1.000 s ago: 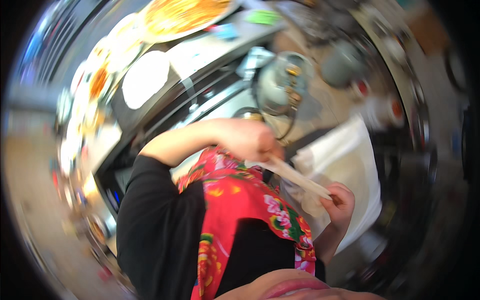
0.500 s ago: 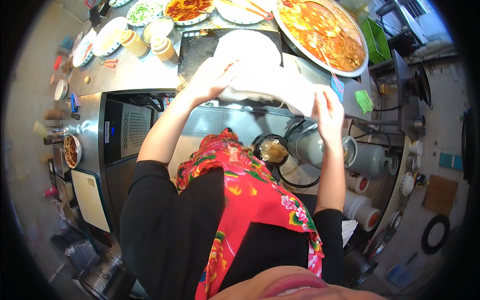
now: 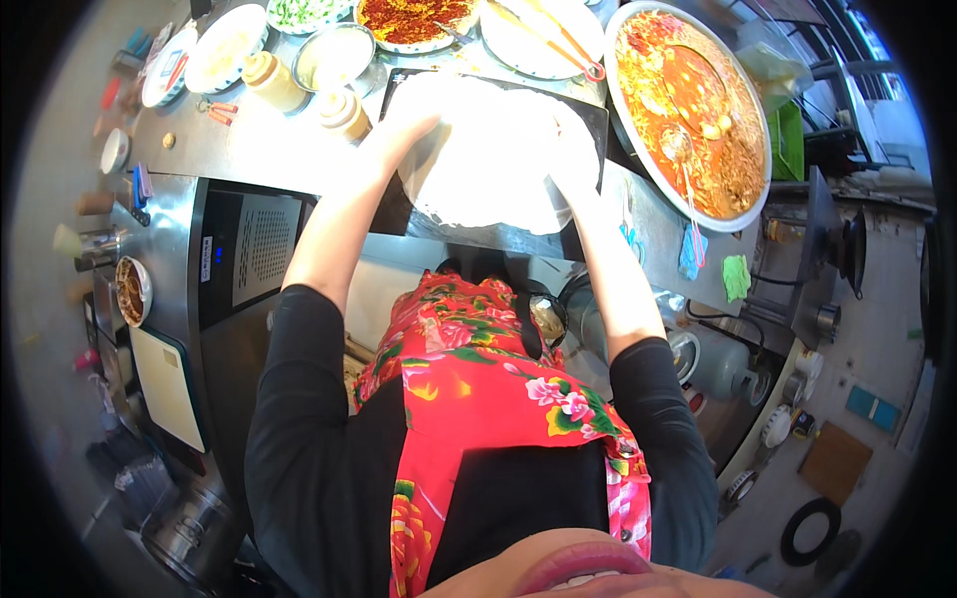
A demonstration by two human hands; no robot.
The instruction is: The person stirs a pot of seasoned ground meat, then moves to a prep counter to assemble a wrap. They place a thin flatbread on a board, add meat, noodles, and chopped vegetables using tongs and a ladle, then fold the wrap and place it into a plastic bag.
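A large thin white sheet of dough (image 3: 488,149) lies spread over a dark square griddle plate (image 3: 598,125) on the steel counter. My left hand (image 3: 399,125) rests on the sheet's left edge, fingers flat. My right hand (image 3: 570,149) presses on its right edge. Both forearms reach up from my black sleeves and red flowered apron (image 3: 478,399).
A big round pan of red-orange stew (image 3: 688,100) with a ladle sits right of the griddle. Behind are a plate with chopsticks (image 3: 543,35), a red topping dish (image 3: 409,18), a bowl (image 3: 334,55) and squeeze bottles (image 3: 271,80). Pots and a gas cylinder (image 3: 713,359) stand below.
A second ago I faced the lower shelf with a flat white piece in my hands. The view swung up to the counter, and both hands now spread the dough sheet flat on the griddle.
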